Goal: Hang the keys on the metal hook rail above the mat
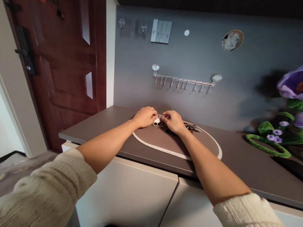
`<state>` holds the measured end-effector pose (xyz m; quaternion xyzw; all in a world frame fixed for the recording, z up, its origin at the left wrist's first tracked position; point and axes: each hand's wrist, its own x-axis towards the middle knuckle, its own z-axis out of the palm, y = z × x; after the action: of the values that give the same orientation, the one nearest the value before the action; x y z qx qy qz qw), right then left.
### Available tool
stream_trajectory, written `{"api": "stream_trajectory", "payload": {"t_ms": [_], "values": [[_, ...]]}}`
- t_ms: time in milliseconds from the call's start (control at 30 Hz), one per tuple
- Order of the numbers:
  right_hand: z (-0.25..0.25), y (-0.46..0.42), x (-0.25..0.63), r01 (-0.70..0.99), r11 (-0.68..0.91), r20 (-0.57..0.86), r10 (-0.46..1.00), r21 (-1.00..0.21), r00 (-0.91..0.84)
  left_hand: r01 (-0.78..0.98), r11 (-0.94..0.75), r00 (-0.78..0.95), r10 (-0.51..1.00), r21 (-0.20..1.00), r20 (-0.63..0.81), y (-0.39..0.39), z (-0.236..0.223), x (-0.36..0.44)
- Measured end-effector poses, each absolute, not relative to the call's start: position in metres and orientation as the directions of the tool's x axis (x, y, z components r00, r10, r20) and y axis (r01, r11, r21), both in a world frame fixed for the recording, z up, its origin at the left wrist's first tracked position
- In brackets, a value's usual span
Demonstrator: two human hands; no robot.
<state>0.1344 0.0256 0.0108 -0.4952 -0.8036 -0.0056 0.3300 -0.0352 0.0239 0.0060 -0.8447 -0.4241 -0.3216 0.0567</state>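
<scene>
Both the left grip (145, 117) and right grip (174, 122) pinch small metal items (157, 123) over a mat (164, 141).

Keys, seemingly, lie on the mat (175, 146) on the counter (246, 170).

Small metallic items (157, 125), partly white, lie clustered at the fingertips of both hands on an oval, pale-rimmed mat (161, 140). Dark, thin pieces (193, 128) lie flat beside the right hand (173, 121); exact types are indistinct.
</scene>
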Motion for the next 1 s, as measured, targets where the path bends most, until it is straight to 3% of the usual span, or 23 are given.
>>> {"api": "stream_trajectory", "payload": {"t_ms": [367, 667, 900, 1000], "values": [[0.0095, 0.0264, 0.1352, 0.795, 0.550, 0.538, 0.764, -0.254, -0.357, 0.758, -0.631, 0.383, 0.634, 0.163, 0.672, 0.0237, 0.0108, -0.0369], [0.0135, 0.0207, 0.1344, 0.720, 0.622, 0.562, 0.729, -0.307, -0.390, 0.769, -0.599, 0.275, 0.624, 0.222, 0.731, 0.0251, 0.0125, -0.0387], [0.0141, 0.0239, 0.1330, 0.500, 0.660, 0.630, 0.732, -0.560, -0.259, 0.753, -0.571, 0.148, 0.632, 0.328, 0.761, 0.0282, 0.0148, -0.0404], [0.0131, 0.0272, 0.1335, 0.440, 0.657, 0.640, 0.738, -0.612, -0.211, 0.685, -0.612, 0.113, 0.626, 0.396, 0.771, 0.0302, 0.0155, -0.0395]]}}
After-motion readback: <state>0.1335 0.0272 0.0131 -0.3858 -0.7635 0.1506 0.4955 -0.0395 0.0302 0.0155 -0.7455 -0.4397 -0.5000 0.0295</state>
